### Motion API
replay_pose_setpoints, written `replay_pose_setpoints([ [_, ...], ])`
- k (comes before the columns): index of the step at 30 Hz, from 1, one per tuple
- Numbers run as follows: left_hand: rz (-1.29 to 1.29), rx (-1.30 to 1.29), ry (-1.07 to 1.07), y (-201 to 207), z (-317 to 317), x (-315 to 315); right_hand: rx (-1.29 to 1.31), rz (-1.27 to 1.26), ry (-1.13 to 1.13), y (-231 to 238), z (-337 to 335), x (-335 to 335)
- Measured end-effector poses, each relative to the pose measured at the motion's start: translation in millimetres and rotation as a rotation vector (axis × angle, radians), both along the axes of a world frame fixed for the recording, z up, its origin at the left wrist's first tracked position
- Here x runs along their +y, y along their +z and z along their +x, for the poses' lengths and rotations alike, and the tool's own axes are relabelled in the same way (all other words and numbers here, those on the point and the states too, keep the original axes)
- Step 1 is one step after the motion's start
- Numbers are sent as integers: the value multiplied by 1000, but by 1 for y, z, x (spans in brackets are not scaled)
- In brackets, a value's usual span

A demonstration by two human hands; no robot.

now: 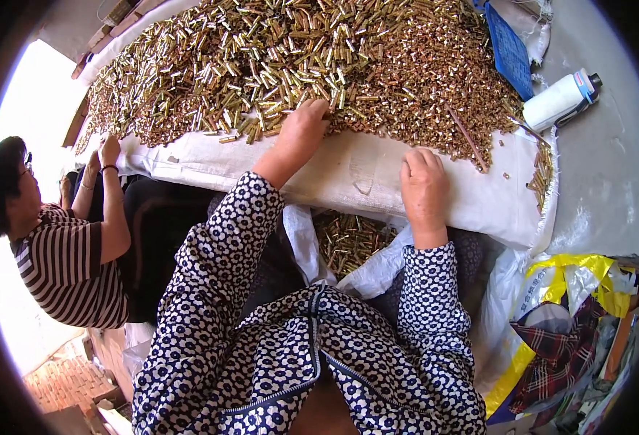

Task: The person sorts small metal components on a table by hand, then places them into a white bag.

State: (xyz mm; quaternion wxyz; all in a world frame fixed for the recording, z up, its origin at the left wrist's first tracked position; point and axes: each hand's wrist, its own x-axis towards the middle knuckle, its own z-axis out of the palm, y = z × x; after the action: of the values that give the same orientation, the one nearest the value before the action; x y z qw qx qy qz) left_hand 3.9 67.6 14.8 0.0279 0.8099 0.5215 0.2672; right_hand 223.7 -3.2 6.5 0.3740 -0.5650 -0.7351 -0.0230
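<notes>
Flower-patterned jacket [276, 348] fills six o'clock, an open sack [377, 277] beyond it, below the near edge of the desk [497, 196]. At twelve, the left hand [303, 130] meets the near border of the brass-coloured pieces [305, 65]; at two, the right hand [425, 183] is over bare cloth [363, 163], open toward nine. Both hands' fingers [416, 157] curl; whether they clamp anything, I cannot tell.

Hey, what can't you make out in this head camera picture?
All in the head view:
- Left hand: its back hides whether it holds anything.
- Right hand: its back hides what lies beneath.
- Pile: far side cut off by the top edge.
- Sack: jacket hides its lower part.
</notes>
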Motion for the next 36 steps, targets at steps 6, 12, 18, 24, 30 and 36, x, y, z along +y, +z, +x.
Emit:
replay_pose_setpoints([
  [6,-553,-964,3,19,9,-51,204,-46,112,-1,-15,-9],
  [12,-472,-676,42,7,6,-65,55,41,117,-1,-26,-14],
  [18,-820,-1282,14,6,6,-80,494,-187,232,-1,-32,-22],
  [24,-881,-1443,-49,5,15,-93,1152,-558,457,-4,-39,-26],
  [30,-902,-1475,-57,7,21,-96,1219,-591,464,-3,-40,-27],
  [36,-884,-1496,-82,4,24,-98,1187,-556,460,-3,-40,-29],
])
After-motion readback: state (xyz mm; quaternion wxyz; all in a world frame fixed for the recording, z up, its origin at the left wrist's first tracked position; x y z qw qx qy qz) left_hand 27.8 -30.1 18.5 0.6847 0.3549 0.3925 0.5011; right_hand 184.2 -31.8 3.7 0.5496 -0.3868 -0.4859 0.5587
